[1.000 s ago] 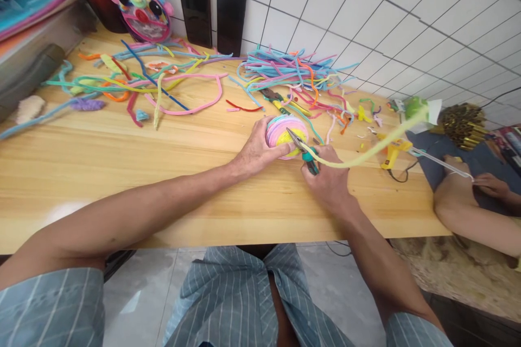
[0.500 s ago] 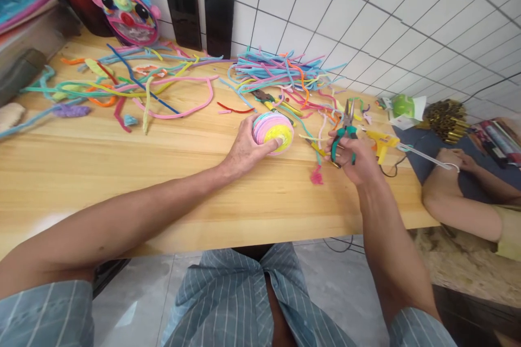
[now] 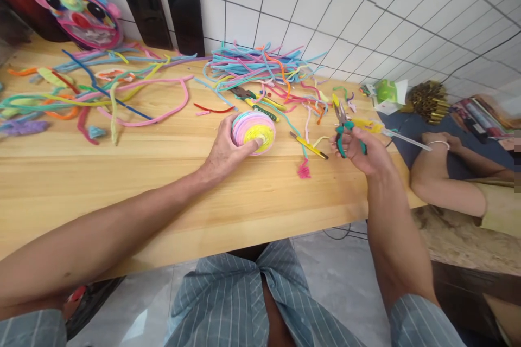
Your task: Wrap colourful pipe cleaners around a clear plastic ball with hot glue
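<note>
My left hand [image 3: 230,146] is wrapped round a ball of coiled pipe cleaners [image 3: 253,133], banded yellow, pink and blue, its thumb on the yellow centre. In my right hand [image 3: 364,149] is a pair of needle-nose pliers [image 3: 344,124] with teal handles, jaws pointing away from me. Right behind the pliers lies a yellow hot glue gun [image 3: 368,125] with a clear glue stick out its back. Between my hands rest a yellow pencil-like tool [image 3: 309,145] and a pink fuzzy tuft [image 3: 303,168] on a teal stem. Yellow-and-green pliers [image 3: 252,100] lie beyond the ball.
A heap of blue and pink pipe cleaners [image 3: 252,68] sits by the tiled wall. More loose pipe cleaners [image 3: 146,114] spread leftward. Two dark phones [image 3: 183,13] lean on the wall beside a pipe-cleaner face [image 3: 83,16]. Another person's arm [image 3: 443,184] rests at the right.
The view has swung rightward, so the table things sit further left. My right hand with the pliers has shifted right, away from the pencil-like tool. My left hand keeps the ball.
</note>
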A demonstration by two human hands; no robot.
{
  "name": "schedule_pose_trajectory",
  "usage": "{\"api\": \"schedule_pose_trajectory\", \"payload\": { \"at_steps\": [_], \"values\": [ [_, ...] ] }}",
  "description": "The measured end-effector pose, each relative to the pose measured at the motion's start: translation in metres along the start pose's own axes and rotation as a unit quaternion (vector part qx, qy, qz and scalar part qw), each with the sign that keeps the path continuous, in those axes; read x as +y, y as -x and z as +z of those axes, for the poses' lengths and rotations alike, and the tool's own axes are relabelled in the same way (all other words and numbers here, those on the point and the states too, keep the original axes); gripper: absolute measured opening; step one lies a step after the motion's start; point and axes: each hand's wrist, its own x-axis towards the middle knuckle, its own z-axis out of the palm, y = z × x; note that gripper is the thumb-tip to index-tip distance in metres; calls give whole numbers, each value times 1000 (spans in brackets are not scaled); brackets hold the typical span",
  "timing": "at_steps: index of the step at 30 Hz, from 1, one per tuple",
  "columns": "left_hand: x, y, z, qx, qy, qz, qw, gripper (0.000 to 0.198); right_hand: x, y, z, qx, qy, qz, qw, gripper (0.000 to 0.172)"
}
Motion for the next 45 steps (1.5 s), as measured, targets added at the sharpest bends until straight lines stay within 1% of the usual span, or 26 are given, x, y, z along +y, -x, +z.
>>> {"api": "schedule_pose_trajectory", "payload": {
  "at_steps": [2,4,5,7,9,11,13,15,17,19,23,27,30,32,33,35,37,39,41,43,45],
  "values": [
    [-3,0,0,-1,-1,10,1000,86,2,-8,-1,35,4,-20,999,51],
    [-6,0,0,0,-3,13,1000,86,4,-7,-2,74,33,-45,996,45],
    [-7,0,0,1,-5,13,1000,86,6,-1,-3,82,70,-56,993,41],
    [-7,0,0,0,-6,16,1000,87,12,19,-2,67,184,-79,977,34],
    [-7,0,1,-2,-3,17,1000,88,22,46,4,27,302,-111,946,37],
    [-6,0,1,-3,0,12,1000,90,36,72,14,5,384,-165,908,44],
    [-5,0,1,-2,1,6,1000,92,51,89,27,-2,452,-224,864,45],
    [-5,1,1,-1,1,3,1000,93,64,94,35,8,502,-261,825,43],
    [-4,1,0,-5,3,2,1000,93,73,86,37,32,529,-272,803,43],
    [-2,1,-1,-10,4,-3,1000,92,76,69,32,63,539,-262,798,46],
    [3,1,-2,-1,-9,-11,1000,93,74,24,22,106,539,-224,805,50],
    [3,1,-3,-5,-12,-6,1000,91,69,-11,28,136,550,-177,805,53],
    [2,1,-3,-7,-11,-3,1000,89,64,-26,33,159,541,-145,813,53],
    [2,1,-3,-9,-9,-4,1000,88,60,-25,30,152,519,-152,827,51],
    [2,1,-3,-9,-8,-6,1000,88,57,-20,26,135,505,-162,837,50],
    [3,0,-3,-9,-5,-10,1000,88,53,-3,18,86,475,-188,855,49],
    [3,0,-4,-10,-4,-11,1000,89,52,21,10,48,458,-209,863,49],
    [3,0,-4,-11,-4,-9,1000,89,56,43,6,28,458,-229,858,49],
    [2,-1,-3,-10,-4,-9,1000,89,62,57,6,13,478,-246,843,48],
    [0,-1,-3,-10,-1,-7,1000,89,69,59,8,9,507,-253,824,48],
    [-1,0,-4,-13,1,-3,1000,89,71,53,13,20,529,-258,808,50]
  ]
}}
